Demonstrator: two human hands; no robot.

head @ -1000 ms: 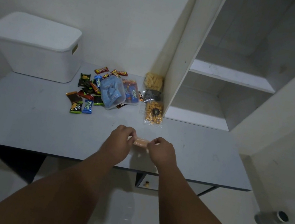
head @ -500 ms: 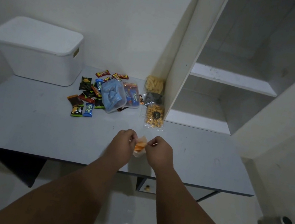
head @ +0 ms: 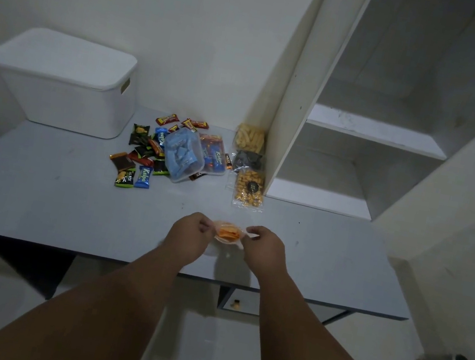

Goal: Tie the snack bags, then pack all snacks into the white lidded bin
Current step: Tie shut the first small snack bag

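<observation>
Now pinching bag (head: 228,234) between left hand (head: 191,236) and right hand (head: 265,248), lying crosswise, ends equally near each hand.

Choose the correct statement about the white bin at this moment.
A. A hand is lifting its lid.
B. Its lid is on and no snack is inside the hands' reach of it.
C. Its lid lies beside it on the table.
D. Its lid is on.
D: the white bin has its lid closed on top, while the left hand and the right hand hold the small bag of orange snacks away from it.
</observation>
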